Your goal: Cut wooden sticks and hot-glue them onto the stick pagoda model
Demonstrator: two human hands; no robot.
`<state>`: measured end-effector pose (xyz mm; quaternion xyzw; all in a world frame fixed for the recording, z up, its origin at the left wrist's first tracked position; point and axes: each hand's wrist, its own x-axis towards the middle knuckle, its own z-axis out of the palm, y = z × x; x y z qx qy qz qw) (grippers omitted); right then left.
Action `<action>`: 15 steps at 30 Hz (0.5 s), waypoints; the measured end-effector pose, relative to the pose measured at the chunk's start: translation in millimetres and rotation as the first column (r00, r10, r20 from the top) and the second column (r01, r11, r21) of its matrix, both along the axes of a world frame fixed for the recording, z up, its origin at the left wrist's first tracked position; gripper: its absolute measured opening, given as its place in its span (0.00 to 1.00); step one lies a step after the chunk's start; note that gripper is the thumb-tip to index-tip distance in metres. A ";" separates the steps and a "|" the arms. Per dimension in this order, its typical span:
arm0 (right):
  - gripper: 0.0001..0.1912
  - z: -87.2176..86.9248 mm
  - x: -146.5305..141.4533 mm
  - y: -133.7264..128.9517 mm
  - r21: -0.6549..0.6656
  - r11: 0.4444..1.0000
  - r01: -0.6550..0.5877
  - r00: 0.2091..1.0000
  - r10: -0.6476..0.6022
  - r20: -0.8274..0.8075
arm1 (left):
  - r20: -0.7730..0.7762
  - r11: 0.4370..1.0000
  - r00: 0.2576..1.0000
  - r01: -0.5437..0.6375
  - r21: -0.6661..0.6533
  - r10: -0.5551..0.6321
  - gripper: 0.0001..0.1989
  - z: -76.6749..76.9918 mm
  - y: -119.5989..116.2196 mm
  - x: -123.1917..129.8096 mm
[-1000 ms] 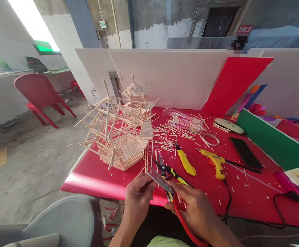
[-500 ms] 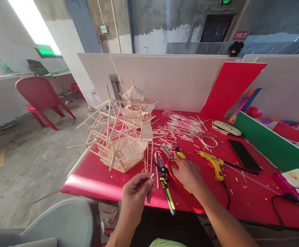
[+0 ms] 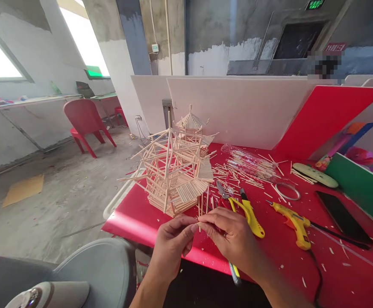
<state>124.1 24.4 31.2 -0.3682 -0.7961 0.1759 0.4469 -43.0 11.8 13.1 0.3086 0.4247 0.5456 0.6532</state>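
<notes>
My left hand (image 3: 173,246) pinches a short piece of thin wooden stick (image 3: 199,224) between thumb and fingers. The fingertips of my right hand (image 3: 236,241) are closed on the same piece, meeting the left just over the table's front edge. Beyond them stands a pavilion-like model (image 3: 170,171) of wooden sticks, with an open roof frame. Behind my right hand lie a cutting tool with grey blades (image 3: 222,189) and a yellow-handled tool (image 3: 253,216). Below that hand another tool's yellow-and-grey handle end (image 3: 235,273) sticks out; the rest is hidden.
A yellow glue gun (image 3: 293,220) with a cord lies at right, near a black phone (image 3: 343,218) and a roll of tape (image 3: 288,191). Loose sticks and a plastic pack of sticks (image 3: 250,162) lie behind. A grey stool (image 3: 96,269) stands at lower left.
My right hand has let go of the red-handled cutting tool and moved left to the small stick in my left hand. The view has turned left.
</notes>
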 end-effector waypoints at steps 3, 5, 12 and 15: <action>0.03 2.3 -15.9 6.8 0.146 0.986 0.077 0.997 -0.075 -0.018 | 0.196 0.991 0.979 -0.036 -0.129 0.061 0.15 -2.9 4.0 -5.5; 0.04 2.4 -25.8 12.4 0.319 0.928 0.191 0.981 -0.191 -0.030 | 0.309 0.980 0.942 -0.076 -0.185 0.131 0.18 -6.5 7.3 -6.7; 0.12 -12.7 -54.7 28.6 0.549 0.772 0.320 0.933 -0.357 -0.042 | 0.438 0.952 0.856 -0.174 -0.252 0.273 0.21 -3.8 27.3 -1.7; 0.14 -21.3 -57.5 32.5 0.555 0.768 0.320 0.930 -0.367 -0.028 | 0.434 0.942 0.848 -0.198 -0.272 0.303 0.21 -0.6 32.3 1.0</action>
